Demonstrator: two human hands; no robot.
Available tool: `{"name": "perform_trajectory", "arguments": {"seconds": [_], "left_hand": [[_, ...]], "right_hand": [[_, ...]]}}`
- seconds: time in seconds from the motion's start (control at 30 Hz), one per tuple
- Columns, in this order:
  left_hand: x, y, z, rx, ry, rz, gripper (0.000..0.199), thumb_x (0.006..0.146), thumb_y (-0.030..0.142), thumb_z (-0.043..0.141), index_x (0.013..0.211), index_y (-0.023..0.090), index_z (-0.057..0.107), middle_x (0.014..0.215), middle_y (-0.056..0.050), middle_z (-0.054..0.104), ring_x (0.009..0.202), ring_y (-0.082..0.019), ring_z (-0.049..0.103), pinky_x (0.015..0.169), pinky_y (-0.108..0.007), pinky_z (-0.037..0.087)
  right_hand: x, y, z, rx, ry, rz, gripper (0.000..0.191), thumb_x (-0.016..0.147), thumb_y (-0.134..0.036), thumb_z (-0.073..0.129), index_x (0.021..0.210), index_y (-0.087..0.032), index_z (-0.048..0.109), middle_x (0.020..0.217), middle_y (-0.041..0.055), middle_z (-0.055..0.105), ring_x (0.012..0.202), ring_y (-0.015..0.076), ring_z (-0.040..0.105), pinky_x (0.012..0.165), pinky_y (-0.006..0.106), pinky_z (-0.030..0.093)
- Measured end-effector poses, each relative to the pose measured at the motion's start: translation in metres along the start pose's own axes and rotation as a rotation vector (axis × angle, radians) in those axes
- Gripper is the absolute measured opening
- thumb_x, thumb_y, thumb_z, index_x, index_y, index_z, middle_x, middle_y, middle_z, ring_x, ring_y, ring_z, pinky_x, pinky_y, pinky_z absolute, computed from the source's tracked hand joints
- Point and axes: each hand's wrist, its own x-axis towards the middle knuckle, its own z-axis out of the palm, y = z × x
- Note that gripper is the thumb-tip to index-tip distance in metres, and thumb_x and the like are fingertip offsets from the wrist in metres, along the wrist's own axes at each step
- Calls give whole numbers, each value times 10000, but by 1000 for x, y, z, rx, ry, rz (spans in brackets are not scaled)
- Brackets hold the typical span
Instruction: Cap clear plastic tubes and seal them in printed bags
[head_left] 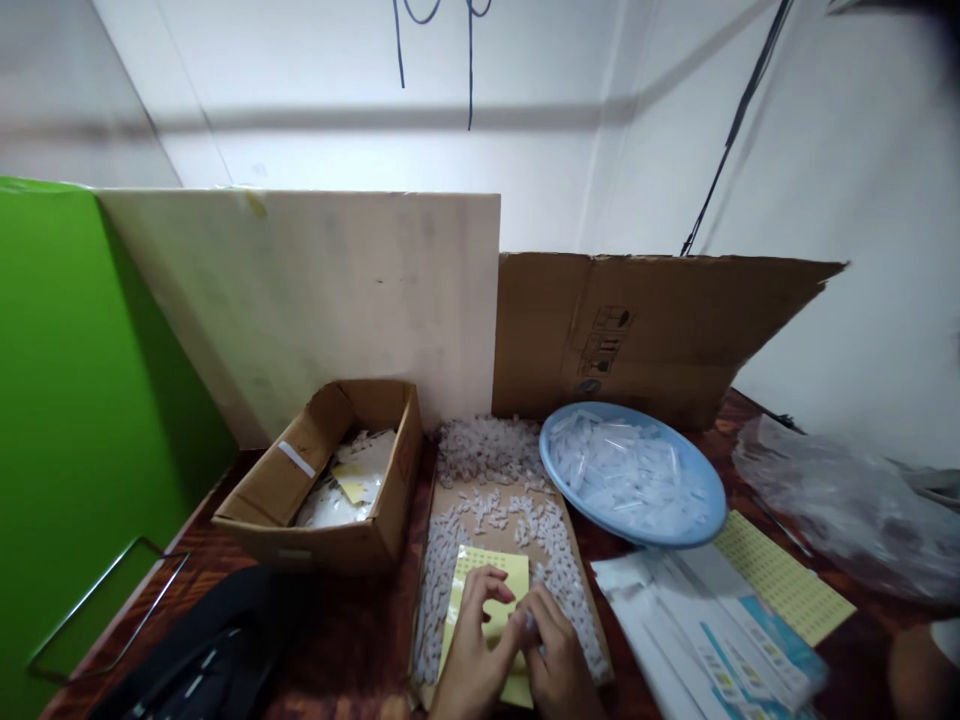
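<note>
My left hand (476, 630) is over a yellow sheet of small labels (491, 565), its fingers curved and parted from the thumb. The tip of that thumb reaches my right hand (551, 640). Pinched in my right fingers is a small whitish plastic piece (530, 622), mostly covered by them. Beneath the sheet lies a flat cardboard tray (465, 498), with many small white plastic pieces (562, 565) spread around both hands. A denser heap of similar pieces (491, 450) sits at the tray's far end.
An open cardboard box (405, 480) with paper scraps stands left. Right are a blue basin (551, 470) of clear plastic pieces, white-and-blue packets (712, 630), another yellow label sheet (787, 585) and plastic bags (847, 510). A black bag (210, 640) lies front left. Cardboard panels (637, 330) stand behind.
</note>
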Motion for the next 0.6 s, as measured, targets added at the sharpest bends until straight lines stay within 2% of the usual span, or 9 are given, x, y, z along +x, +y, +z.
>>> {"name": "perform_trajectory", "arguments": {"seconds": [0.1, 0.17, 0.27, 0.37, 0.47, 0.53, 0.6], "left_hand": [[0, -8, 2, -77, -36, -27, 375, 881, 483, 641, 1138, 211, 610, 1209, -123, 633, 1060, -264, 643, 896, -375, 485], [1, -14, 1, -146, -58, -70, 455, 878, 547, 636, 1181, 209, 596, 1194, -117, 646, 1054, -257, 648, 886, -355, 493], [7, -25, 3, -176, -2, -142, 490, 902, 628, 576, 1139, 201, 606, 1120, -97, 677, 1001, -240, 657, 846, -323, 508], [14, -32, 17, -19, 34, -97, 469, 999, 598, 396, 1023, 179, 607, 956, -74, 688, 863, -216, 661, 753, -307, 511], [19, -31, 50, 105, -47, 13, 462, 1032, 523, 358, 859, 179, 612, 789, -49, 667, 759, -207, 635, 689, -301, 488], [22, -27, 82, 156, -125, 105, 424, 1027, 477, 408, 814, 184, 629, 774, -57, 681, 735, -209, 627, 667, -305, 469], [27, -20, 120, 211, -208, 223, 374, 1029, 417, 422, 850, 189, 658, 820, -81, 710, 728, -216, 632, 653, -318, 460]], "right_hand": [[-1, -5, -2, 48, -19, 51, 283, 1051, -295, 372, 914, -218, 606, 868, 55, 663, 810, 208, 646, 728, 275, 510], [-4, -9, -5, 74, -41, 105, 293, 1046, -351, 401, 886, -220, 609, 845, 54, 669, 786, 209, 642, 710, 276, 507], [-14, -11, -11, 72, 47, 207, 339, 1005, -492, 480, 853, -234, 640, 850, 65, 683, 801, 235, 639, 714, 302, 508], [-24, -8, -23, 51, 145, 261, 422, 964, -603, 497, 877, -240, 693, 895, 87, 710, 867, 279, 646, 738, 340, 519], [-28, -3, -42, 70, 108, 293, 562, 974, -634, 416, 671, -224, 652, 647, 53, 624, 633, 237, 587, 585, 321, 466], [-29, -1, -60, 77, 93, 297, 637, 975, -654, 372, 569, -221, 604, 532, 33, 533, 514, 207, 512, 516, 321, 419], [-35, 1, -83, 26, 150, 284, 663, 984, -655, 346, 573, -217, 628, 529, 46, 540, 503, 215, 525, 525, 338, 437]]}}
